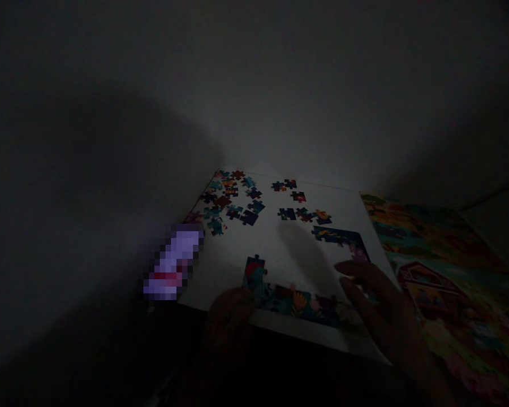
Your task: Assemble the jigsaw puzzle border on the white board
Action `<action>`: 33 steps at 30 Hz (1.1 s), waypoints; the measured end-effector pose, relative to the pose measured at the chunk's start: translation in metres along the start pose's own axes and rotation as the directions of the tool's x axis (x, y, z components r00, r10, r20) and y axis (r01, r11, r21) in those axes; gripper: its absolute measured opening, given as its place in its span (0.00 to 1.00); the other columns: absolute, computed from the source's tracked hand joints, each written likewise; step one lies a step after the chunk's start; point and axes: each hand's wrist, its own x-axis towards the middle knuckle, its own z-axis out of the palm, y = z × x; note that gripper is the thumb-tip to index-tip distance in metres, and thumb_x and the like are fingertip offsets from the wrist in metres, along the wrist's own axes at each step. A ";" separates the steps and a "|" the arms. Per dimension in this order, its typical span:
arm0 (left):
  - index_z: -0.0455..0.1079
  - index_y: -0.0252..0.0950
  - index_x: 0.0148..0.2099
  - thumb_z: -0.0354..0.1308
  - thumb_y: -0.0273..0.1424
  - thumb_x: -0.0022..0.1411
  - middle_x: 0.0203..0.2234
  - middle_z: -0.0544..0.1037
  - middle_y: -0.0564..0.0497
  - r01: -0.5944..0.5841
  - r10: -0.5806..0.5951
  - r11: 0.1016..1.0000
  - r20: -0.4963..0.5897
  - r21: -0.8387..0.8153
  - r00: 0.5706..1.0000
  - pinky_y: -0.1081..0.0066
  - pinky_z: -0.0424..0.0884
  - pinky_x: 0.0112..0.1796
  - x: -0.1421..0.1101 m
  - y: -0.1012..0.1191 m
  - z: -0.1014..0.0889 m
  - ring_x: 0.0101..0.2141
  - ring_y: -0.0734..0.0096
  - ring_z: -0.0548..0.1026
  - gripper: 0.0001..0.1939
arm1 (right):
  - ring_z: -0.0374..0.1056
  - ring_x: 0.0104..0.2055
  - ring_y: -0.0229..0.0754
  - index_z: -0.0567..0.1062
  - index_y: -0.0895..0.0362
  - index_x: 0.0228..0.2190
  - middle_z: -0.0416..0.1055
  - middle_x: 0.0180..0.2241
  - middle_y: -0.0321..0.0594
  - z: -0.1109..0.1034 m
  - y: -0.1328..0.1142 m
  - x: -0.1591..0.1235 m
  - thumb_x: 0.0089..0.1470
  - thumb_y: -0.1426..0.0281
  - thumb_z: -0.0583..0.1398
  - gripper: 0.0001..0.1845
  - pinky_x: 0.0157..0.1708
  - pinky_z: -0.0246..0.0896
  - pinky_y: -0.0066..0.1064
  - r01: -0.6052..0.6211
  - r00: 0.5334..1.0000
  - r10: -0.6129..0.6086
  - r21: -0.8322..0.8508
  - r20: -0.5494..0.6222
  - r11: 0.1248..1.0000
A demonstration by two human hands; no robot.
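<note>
The scene is very dark. A white board [288, 254] lies in front of me with a joined strip of colourful puzzle pieces [292, 297] along its near edge. My left hand [229, 316] rests at the strip's left end, fingers curled against the pieces; what it grips is hard to make out. My right hand [373, 305] hovers over the strip's right end with fingers stretched out and apart. A small joined cluster [339, 237] lies near the board's right side. Several loose pieces [233, 200] are scattered at the far left corner.
A colourful picture sheet or box lid [441, 271] with a farm scene lies right of the board. A blurred bright object [173, 260] sits at the board's left edge. Plain dim wall rises behind.
</note>
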 end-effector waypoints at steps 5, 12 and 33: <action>0.70 0.38 0.51 0.50 0.27 0.66 0.44 0.77 0.46 0.136 -0.145 0.984 0.080 0.112 0.986 0.63 0.72 0.46 0.021 -0.020 -0.013 0.45 0.63 0.74 0.13 | 0.71 0.49 0.55 0.78 0.52 0.42 0.75 0.46 0.46 -0.018 0.087 -0.076 0.61 0.52 0.52 0.23 0.45 0.68 0.48 -0.077 0.992 0.042 -0.307 -0.120 0.949; 0.70 0.39 0.54 0.52 0.33 0.67 0.48 0.76 0.45 0.063 -0.101 0.984 0.228 0.168 0.968 0.58 0.70 0.50 0.031 -0.028 0.005 0.48 0.60 0.73 0.15 | 0.71 0.48 0.53 0.77 0.57 0.45 0.74 0.49 0.48 -0.001 0.105 -0.099 0.61 0.53 0.53 0.24 0.49 0.66 0.48 -0.067 0.985 0.000 -0.375 -0.174 0.925; 0.69 0.38 0.53 0.52 0.29 0.67 0.49 0.77 0.47 -0.086 0.052 0.986 0.225 0.144 0.973 0.60 0.69 0.48 0.028 -0.034 0.004 0.48 0.61 0.73 0.14 | 0.71 0.46 0.51 0.77 0.55 0.43 0.75 0.47 0.45 -0.001 0.102 -0.094 0.61 0.56 0.54 0.19 0.45 0.67 0.44 -0.046 0.979 -0.041 -0.414 -0.200 0.909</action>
